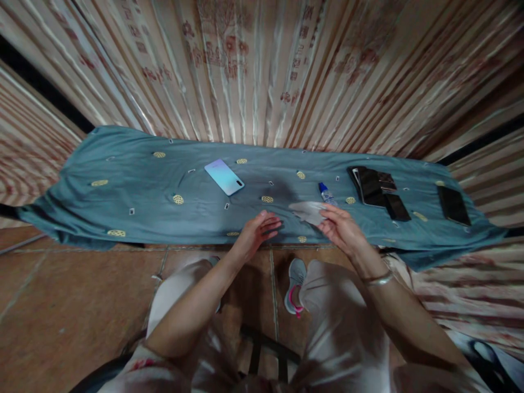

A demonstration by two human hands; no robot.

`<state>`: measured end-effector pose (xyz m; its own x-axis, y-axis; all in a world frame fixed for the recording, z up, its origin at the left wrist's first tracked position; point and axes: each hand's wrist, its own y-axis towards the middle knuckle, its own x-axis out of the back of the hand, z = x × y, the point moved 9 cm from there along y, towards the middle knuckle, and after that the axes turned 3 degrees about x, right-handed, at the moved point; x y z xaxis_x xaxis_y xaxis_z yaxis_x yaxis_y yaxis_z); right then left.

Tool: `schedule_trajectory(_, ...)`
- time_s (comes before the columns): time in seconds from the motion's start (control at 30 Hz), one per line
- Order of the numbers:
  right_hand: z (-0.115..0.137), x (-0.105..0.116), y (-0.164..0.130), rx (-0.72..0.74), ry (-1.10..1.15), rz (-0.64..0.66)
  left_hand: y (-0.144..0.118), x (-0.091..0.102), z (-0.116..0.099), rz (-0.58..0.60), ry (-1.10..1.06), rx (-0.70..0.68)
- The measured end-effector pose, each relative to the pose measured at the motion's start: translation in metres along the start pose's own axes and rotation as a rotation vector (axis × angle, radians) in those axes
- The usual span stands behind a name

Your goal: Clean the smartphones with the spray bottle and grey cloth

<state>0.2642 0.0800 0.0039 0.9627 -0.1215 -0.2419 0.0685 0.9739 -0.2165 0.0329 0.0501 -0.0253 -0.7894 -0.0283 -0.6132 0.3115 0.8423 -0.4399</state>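
Pinched between the fingers and thumb of my right hand (340, 226) is a thin whitish cloth (308, 212), held over the front part of the covered table; it may be a tissue. Just behind it lies a small clear bottle with a blue cap (325, 192), partly hidden by the cloth. My left hand (261, 232) hovers near the table's front edge, fingers stretched and a little apart, with nothing in it. Beyond and to the left of that hand rests a light-blue smartphone (224, 177), its camera side up.
A teal patterned cloth (139, 185) covers the long table. On the right lie an open black wallet-like case (370, 185), a smaller black item (397, 207) and a dark flat rectangular item (453, 204). Pleated curtains (262, 71) hang behind the table.
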Motion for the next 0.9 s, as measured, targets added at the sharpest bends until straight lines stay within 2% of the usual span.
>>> schedule_trajectory(0.07, -0.013, -0.046, -0.007, -0.052, 0.027, 0.099, 0.0, -0.009, 0.006, 0.056, -0.033, 0.035)
schedule_trajectory(0.13, -0.021, -0.077, -0.013, -0.043, 0.004, 0.173, 0.0, -0.012, 0.006, 0.069, -0.059, 0.032)
schedule_trajectory(0.2, -0.025, -0.092, -0.016, -0.01, -0.068, 0.228, 0.001, -0.008, 0.005, 0.023, -0.051, 0.001)
schedule_trajectory(0.27, -0.022, -0.095, -0.015, 0.08, -0.223, 0.265, 0.003, 0.0, 0.002, -0.05, -0.031, -0.034)
schedule_trajectory(0.33, -0.006, -0.086, -0.006, 0.248, -0.448, 0.237, 0.004, 0.008, -0.001, -0.113, -0.026, -0.058)
schedule_trajectory(0.37, 0.007, -0.076, 0.0, 0.355, -0.568, 0.18, 0.004, 0.011, -0.003, -0.129, -0.026, -0.07)
schedule_trajectory(0.43, 0.032, -0.051, 0.015, 0.514, -0.817, -0.002, 0.004, 0.016, -0.008, -0.147, -0.019, -0.094)
schedule_trajectory(0.5, 0.052, -0.024, 0.033, 0.589, -1.026, -0.191, 0.003, 0.019, -0.011, -0.155, -0.003, -0.113)
schedule_trajectory(0.57, 0.059, -0.001, 0.053, 0.564, -1.152, -0.311, 0.002, 0.022, -0.014, -0.164, 0.017, -0.128)
schedule_trajectory(0.7, 0.047, 0.027, 0.082, 0.39, -1.154, -0.334, 0.003, 0.026, -0.014, -0.187, 0.059, -0.134)
schedule_trajectory(0.8, 0.036, 0.034, 0.086, 0.283, -1.01, -0.341, 0.005, 0.027, -0.014, -0.19, 0.071, -0.134)
schedule_trajectory(0.9, 0.033, 0.024, 0.078, 0.225, -0.883, -0.309, 0.008, 0.026, -0.015, -0.18, 0.07, -0.139)
